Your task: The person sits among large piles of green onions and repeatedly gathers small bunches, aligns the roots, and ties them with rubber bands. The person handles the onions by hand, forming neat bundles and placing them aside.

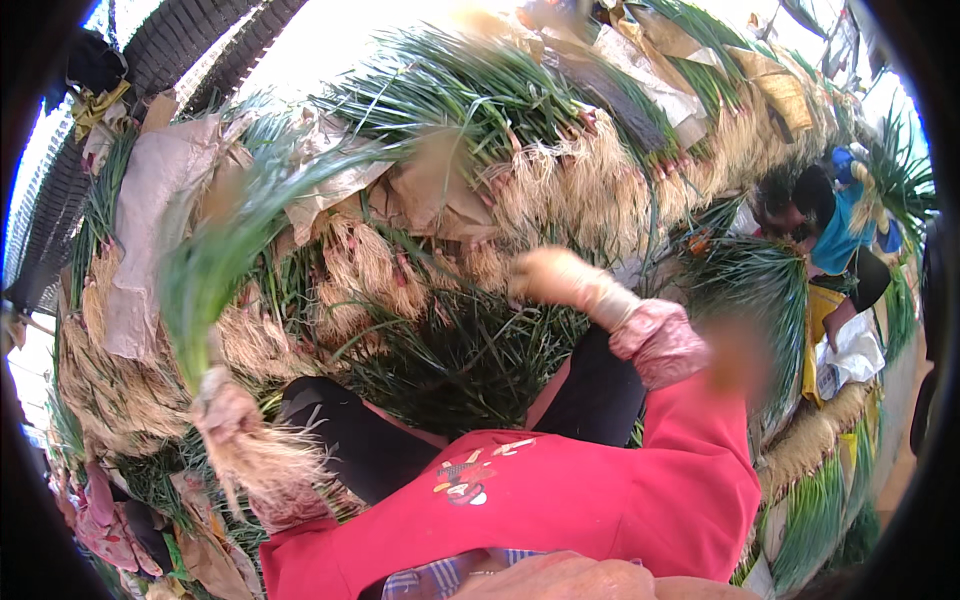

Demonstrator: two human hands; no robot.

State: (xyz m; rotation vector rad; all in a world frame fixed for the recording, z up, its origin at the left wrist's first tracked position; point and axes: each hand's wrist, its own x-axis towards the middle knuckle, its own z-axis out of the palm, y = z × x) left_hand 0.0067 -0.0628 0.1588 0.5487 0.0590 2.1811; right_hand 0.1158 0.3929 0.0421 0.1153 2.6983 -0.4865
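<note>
My left hand [227, 409] is closed around the base of a bunch of scallion-like plants [214, 277]. Their long green leaves fan upward, blurred by motion. Pale stringy roots [262, 454] spill over that hand and hide part of it. My right hand [551, 276], in a beige glove, hangs over the near edge of a pile of the same plants. It is blurred, and whether its fingers hold anything is unclear. Just beyond it, more plants [574, 180] lie heaped with reddish bases and hanging roots. Loose green leaves [457, 367] cover the ground between my knees.
Brown paper sheets [161, 225] lie over parts of the heaps. On the right, a person in a blue vest [840, 232] bends beside a green bundle [750, 292] and a white sack [851, 356]. Another person in pink [105, 517] is at lower left.
</note>
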